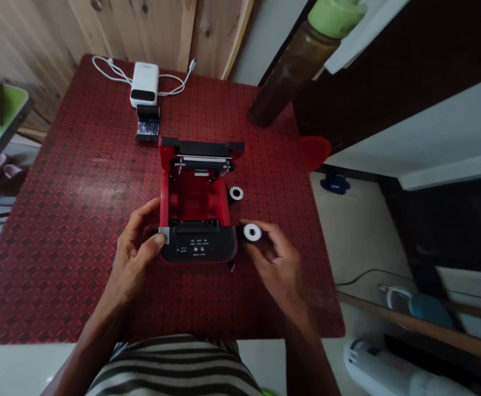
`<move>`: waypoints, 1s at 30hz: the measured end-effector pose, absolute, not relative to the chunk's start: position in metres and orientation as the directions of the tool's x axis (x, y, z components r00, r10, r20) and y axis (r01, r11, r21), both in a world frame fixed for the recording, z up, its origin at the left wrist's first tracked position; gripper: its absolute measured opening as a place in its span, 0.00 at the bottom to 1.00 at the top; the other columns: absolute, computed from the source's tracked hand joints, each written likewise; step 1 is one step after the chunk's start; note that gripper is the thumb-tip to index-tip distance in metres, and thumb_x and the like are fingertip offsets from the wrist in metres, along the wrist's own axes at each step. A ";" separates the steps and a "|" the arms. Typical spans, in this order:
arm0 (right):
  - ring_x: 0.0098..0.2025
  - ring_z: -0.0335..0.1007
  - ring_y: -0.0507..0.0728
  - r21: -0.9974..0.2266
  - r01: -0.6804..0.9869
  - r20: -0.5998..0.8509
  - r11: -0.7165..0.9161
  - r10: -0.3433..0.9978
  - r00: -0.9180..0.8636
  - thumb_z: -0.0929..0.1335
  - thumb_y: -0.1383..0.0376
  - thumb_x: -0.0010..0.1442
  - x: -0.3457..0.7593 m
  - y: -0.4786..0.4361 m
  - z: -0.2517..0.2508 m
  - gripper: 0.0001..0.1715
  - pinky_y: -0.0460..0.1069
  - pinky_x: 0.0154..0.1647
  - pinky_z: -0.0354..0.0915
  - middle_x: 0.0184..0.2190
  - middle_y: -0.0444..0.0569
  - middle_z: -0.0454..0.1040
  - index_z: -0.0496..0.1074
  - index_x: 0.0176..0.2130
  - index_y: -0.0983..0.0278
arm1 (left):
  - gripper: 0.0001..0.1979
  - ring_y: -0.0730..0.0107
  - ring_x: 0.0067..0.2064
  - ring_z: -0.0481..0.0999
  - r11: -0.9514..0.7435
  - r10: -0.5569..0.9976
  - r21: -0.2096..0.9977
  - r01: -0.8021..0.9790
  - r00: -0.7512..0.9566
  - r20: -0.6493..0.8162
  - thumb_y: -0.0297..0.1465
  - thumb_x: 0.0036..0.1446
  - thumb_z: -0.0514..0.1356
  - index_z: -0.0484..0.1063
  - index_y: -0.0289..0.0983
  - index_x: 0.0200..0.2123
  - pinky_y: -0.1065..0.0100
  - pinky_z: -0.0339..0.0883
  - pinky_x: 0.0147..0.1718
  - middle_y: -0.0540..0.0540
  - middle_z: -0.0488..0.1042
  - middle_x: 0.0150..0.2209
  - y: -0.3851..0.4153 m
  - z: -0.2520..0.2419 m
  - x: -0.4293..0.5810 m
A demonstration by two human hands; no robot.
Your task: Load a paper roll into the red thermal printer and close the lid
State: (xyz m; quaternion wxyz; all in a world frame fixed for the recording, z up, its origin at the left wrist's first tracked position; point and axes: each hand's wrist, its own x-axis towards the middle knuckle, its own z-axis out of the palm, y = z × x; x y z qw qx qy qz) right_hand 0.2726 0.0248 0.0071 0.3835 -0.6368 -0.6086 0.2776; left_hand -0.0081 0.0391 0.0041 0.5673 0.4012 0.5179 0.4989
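Desk (79, 236), dark red patterned top, rounded corners. Directly on it: red-and-black printer (198, 242), lid raised, near the middle; roll (231, 194) with white ring-shaped end, just right of printer; small black item (148, 122), glossy in front, beyond printer; white device (145, 80) with looped white cable (192, 65), near far edge; brown bottle (296, 66), green cap (335, 17), far right corner.

Looks down on a table (67, 264) covered in patterned dark red, set beside a wall of wooden planks (38, 38). Takes in a green-topped stand (14, 104) at far left, a red seat (318, 151) partly behind the table's right edge, and pale floor (358, 223) beyond. Appears dimly lit, with glare on the table's left half.
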 end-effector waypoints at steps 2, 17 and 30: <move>0.55 0.87 0.63 -0.776 0.624 0.185 0.098 0.980 0.077 0.75 0.65 0.70 0.276 0.029 0.036 0.17 0.62 0.58 0.80 0.54 0.48 0.89 0.81 0.57 0.53 | 0.30 0.50 0.58 0.84 0.177 0.983 0.974 -0.139 -0.025 -0.182 0.45 0.69 0.71 0.77 0.49 0.71 0.52 0.79 0.57 0.44 0.82 0.67 0.039 0.004 -0.009; 0.50 0.81 0.66 -0.119 0.821 0.026 0.558 0.829 -0.559 0.68 0.79 0.74 0.181 0.118 0.071 0.15 0.58 0.51 0.75 0.44 0.57 0.87 0.82 0.46 0.64 | 0.28 0.46 0.67 0.81 0.162 0.987 0.973 -0.164 0.000 -0.164 0.45 0.69 0.71 0.76 0.45 0.68 0.47 0.75 0.66 0.40 0.79 0.69 0.041 0.014 -0.007; 0.59 0.86 0.61 -0.481 0.671 0.083 0.565 0.791 -0.606 0.66 0.80 0.73 0.203 0.123 0.070 0.25 0.59 0.64 0.80 0.56 0.51 0.89 0.85 0.56 0.60 | 0.29 0.44 0.69 0.80 0.184 0.983 0.965 -0.189 0.020 -0.183 0.46 0.70 0.71 0.75 0.46 0.70 0.45 0.75 0.68 0.41 0.78 0.71 0.041 0.008 -0.009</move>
